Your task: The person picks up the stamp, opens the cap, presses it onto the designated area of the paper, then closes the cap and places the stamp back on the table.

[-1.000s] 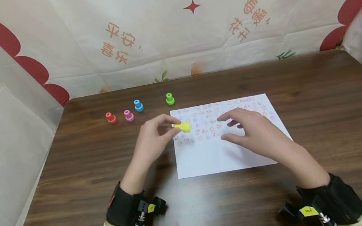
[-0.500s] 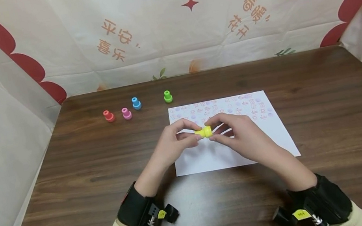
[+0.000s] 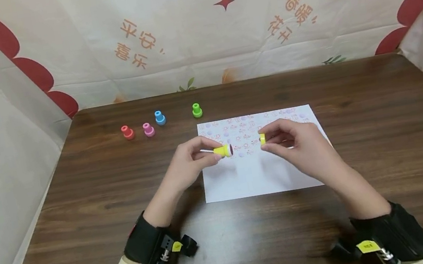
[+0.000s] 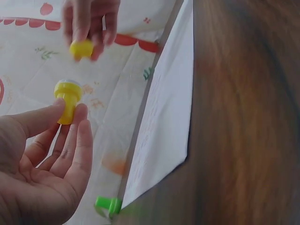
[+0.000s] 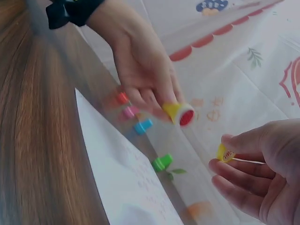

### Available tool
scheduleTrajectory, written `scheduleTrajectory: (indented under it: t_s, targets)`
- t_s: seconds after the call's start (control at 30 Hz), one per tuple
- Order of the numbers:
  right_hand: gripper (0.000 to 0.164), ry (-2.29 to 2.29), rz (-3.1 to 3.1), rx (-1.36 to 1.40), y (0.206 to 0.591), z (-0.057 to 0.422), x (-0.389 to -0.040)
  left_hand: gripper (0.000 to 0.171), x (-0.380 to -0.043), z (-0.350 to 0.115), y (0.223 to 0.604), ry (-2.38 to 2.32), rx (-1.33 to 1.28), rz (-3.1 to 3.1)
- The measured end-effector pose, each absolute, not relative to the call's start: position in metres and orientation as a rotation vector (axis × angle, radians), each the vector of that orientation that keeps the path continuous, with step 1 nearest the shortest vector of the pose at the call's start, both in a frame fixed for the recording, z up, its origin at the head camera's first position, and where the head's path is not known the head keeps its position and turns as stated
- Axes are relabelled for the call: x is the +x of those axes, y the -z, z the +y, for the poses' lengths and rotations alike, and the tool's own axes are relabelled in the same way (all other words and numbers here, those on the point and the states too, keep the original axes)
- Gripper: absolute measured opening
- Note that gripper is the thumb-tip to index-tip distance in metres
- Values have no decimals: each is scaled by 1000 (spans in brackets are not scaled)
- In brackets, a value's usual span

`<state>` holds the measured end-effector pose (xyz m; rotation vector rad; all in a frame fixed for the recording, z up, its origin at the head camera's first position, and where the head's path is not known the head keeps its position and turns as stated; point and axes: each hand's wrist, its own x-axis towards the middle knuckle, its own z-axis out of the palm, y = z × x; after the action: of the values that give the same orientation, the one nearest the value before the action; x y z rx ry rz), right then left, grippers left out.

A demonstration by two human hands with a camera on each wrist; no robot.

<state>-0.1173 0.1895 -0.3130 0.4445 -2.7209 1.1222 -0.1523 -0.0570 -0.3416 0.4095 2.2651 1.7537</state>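
Note:
Between thumb and fingers, my left hand (image 3: 189, 163) pinches the body of a yellow toy stamp (image 3: 224, 150), lying sideways over the paper. Its red stamping face (image 5: 186, 117) is bare and turned toward the right hand. The right hand (image 3: 301, 142) pinches the small yellow stamp cap (image 3: 262, 139), with a gap between cap and stamp. Below both hands lies a white sheet of paper (image 3: 252, 176), its upper part covered in rows of small red and purple prints. In the left wrist view the cap (image 4: 82, 48) is blurred, above the stamp (image 4: 68, 101).
Toward the back of the wooden table (image 3: 91, 194) stand a red stamp (image 3: 127, 132), a pink stamp (image 3: 148, 130), a blue stamp (image 3: 160, 117) and a green stamp (image 3: 197, 110). A printed white cloth (image 3: 186, 29) hangs behind the table's far edge.
The hands came together at the yellow stamp, the right hand took hold of its cap, and they moved apart with the cap off. The other stamps stayed put.

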Motion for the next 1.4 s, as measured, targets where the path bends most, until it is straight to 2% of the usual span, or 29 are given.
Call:
scheduleTrajectory:
  t_s: [0.23,0.67,1.1,1.4]
  targets:
    - [28,-1069,-2743,436,322,203,-110,22,-154,-65,341,-1734,431,2270]
    - [29,-1026,-2778,392,332,220,-106,21,-163,-49,338,-1758,563,2246]
    - [27,-1001,-2795,368,332,230,-107,18,-178,-13,325,-1463,710,2552]
    - [30,-1004,-2824,353,328,234,-110,23,-188,20,314,-1115,771,2704]
